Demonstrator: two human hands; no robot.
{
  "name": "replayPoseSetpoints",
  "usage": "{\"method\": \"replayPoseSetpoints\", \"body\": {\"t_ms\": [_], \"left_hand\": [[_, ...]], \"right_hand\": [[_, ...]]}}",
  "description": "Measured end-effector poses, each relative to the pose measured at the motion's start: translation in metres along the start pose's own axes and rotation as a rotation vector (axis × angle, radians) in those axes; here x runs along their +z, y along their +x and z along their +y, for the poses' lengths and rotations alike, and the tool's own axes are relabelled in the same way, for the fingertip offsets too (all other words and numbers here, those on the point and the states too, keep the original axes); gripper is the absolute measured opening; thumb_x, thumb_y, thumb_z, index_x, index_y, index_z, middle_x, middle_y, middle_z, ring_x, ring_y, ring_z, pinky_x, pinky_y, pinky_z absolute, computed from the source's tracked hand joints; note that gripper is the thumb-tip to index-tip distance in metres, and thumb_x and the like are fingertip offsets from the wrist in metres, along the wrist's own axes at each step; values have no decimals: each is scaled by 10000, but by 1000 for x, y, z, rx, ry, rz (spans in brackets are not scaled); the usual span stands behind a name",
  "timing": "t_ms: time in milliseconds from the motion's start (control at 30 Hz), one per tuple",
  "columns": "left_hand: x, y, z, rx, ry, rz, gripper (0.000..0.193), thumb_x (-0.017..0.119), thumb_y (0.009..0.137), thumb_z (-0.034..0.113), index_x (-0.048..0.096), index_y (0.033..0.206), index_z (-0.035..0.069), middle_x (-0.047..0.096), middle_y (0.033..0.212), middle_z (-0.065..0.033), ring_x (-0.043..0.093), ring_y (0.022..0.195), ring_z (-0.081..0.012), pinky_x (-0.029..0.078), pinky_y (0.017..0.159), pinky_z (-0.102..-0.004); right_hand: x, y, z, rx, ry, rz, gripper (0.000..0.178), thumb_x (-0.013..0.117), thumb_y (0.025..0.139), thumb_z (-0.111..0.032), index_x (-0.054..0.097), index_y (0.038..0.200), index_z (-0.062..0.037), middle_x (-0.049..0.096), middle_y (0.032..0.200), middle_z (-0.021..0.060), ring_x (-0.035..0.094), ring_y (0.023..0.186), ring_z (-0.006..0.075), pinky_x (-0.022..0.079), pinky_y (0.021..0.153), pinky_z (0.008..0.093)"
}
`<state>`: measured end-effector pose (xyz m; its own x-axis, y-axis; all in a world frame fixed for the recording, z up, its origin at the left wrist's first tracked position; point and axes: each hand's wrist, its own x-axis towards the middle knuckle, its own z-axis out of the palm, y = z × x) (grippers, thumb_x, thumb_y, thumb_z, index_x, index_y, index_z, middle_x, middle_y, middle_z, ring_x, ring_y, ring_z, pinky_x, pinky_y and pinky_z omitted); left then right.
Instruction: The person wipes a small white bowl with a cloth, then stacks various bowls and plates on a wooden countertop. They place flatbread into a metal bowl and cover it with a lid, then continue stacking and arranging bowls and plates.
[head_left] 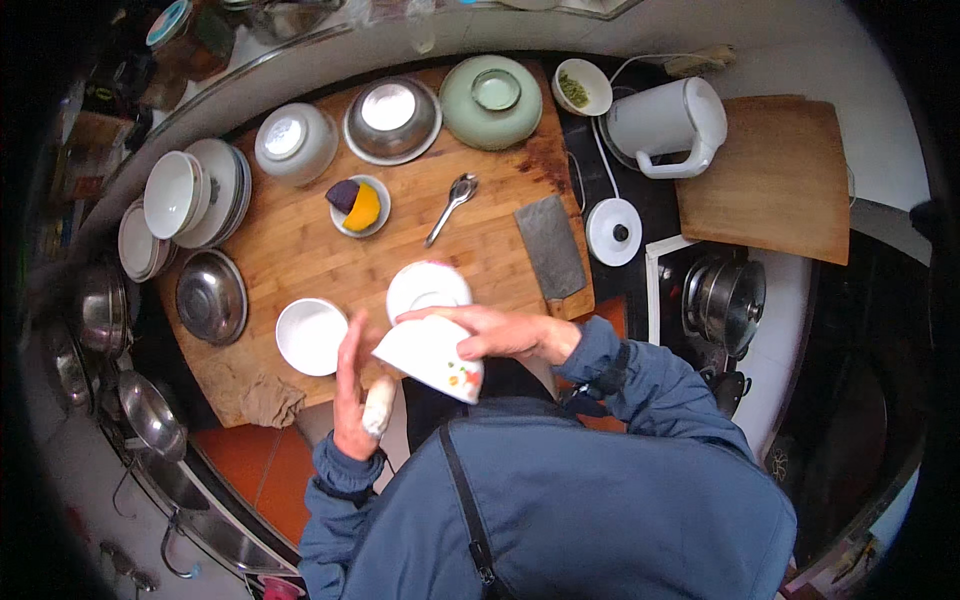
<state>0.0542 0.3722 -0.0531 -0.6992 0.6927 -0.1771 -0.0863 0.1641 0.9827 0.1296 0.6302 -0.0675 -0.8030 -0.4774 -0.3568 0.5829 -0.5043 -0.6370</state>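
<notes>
My right hand grips a white flowered bowl by its side and holds it tilted over the front edge of the cutting board. My left hand is open beside it, fingers stretched out and apart from the bowl; a white wrapping covers the thumb. Just behind the held bowl, a second white bowl rests upside down on the board, partly hidden. To the left of my left hand sits an upright white bowl that looks empty.
On the wooden board are a small dish with purple and orange pieces, a spoon, a grey slab, overturned bowls and a cloth. Stacked plates stand left; a kettle and pot right.
</notes>
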Motion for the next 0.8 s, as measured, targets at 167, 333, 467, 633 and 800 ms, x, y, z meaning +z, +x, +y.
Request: {"method": "replayPoseSetpoints", "body": {"t_ms": [167, 333, 467, 633, 800], "left_hand": [[-7, -36, -20, -291, -83, -254, 393, 521, 984, 144, 617, 1339, 5, 684, 1279, -135, 682, 1039, -214, 518, 938, -346], [-4, -60, -61, -550, -96, -231, 330, 516, 978, 150, 669, 1231, 5, 719, 1155, -92, 663, 935, -168, 517, 829, -308], [5, -73, -79, -577, -8, -255, 332, 510, 976, 142, 668, 1240, 18, 701, 1102, -68, 657, 934, -155, 503, 823, -307], [20, -83, -84, -570, -69, -199, 335, 527, 969, 126, 648, 1263, 22, 686, 1135, -78, 664, 952, -175, 501, 869, -316], [27, -81, -85, -588, -44, -200, 333, 530, 964, 120, 643, 1259, 15, 690, 1131, -89, 671, 972, -186, 503, 922, -328]], "right_hand": [[-90, -72, -51, -331, -98, 535, 960, 789, 850, -514, 342, 1573, -67, 535, 1457, 113, 565, 1313, 236, 503, 1077, 404], [-213, -111, -134, -369, -1029, 1224, 962, 815, 832, -495, 387, 1522, 21, 542, 1418, 243, 550, 1316, 329, 464, 1099, 432], [-292, -106, -161, -286, -1365, 1419, 1074, 879, 750, -545, 402, 1500, 59, 517, 1429, 300, 540, 1319, 407, 464, 1092, 453], [-337, -91, -169, -206, -1505, 1420, 1111, 872, 721, -597, 416, 1491, 60, 525, 1414, 289, 544, 1313, 404, 466, 1092, 465], [-347, -82, -177, -206, -1527, 1360, 1107, 872, 714, -599, 427, 1486, 59, 515, 1435, 290, 538, 1320, 404, 459, 1101, 459]]}}
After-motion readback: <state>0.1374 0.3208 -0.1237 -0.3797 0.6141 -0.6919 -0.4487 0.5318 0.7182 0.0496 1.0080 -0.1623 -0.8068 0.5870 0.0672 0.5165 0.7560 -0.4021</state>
